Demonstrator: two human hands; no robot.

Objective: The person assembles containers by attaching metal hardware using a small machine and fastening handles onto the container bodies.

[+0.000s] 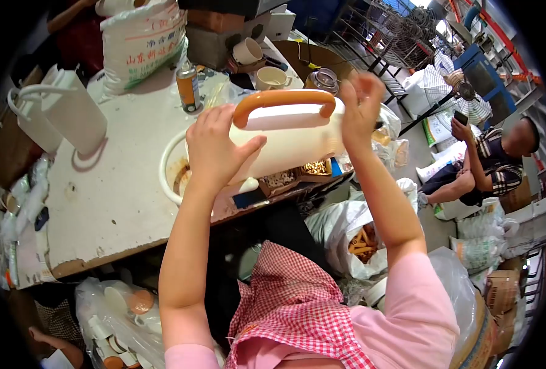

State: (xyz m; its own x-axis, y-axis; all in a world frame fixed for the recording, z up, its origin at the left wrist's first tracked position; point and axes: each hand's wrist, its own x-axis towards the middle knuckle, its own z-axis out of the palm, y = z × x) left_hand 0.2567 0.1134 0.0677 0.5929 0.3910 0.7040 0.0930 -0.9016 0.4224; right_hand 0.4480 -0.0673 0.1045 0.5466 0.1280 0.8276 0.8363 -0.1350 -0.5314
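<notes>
A white plastic container [279, 138] with an orange handle [285, 97] lies on its side over the table's front edge. My left hand [214, 144] rests on its left end, the thumb pointing right and the fingers at the far side, below the handle's left end. At the right end my right hand [360, 104] is raised and blurred by motion, its palm beside the container. Its fingers are smeared, and whether they hold anything does not show. A white ring-shaped part [167, 166] shows at the container's left.
White containers [73, 111] stand at the table's left, near a printed sack [144, 49] and spray can [188, 87]. Cups [271, 79] sit behind. Small boxes of metal parts [316, 168] lie at the front edge. A seated person [500, 154] holds a phone at the right.
</notes>
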